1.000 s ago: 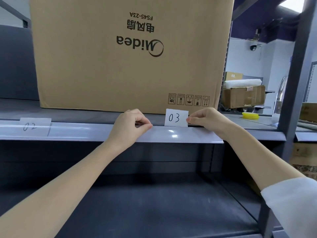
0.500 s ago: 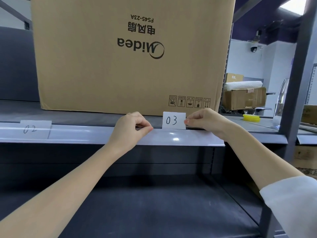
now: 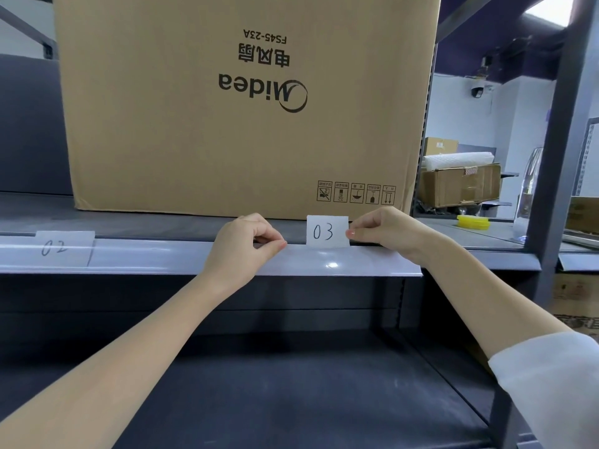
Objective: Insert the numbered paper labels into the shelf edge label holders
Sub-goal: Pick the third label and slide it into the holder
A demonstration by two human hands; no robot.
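Head view: my right hand [image 3: 382, 230] pinches the right edge of the "03" label [image 3: 327, 231] between thumb and forefinger, holding it upright with its lower edge at the top lip of the clear label holder [image 3: 340, 262] that runs along the near edge of the shelf. My left hand [image 3: 246, 244], just left of the label, has thumb and curled fingers pinching the holder's top lip, seemingly to pull it open. Well to the left, the "02" label [image 3: 63, 247] already sits in the strip. Behind stands the big cardboard box [image 3: 243, 102]. I judge the step to be seating "03": nearly all of it is above the lip. Next I must keep the lip open and push the paper straight down, level, without creasing it.
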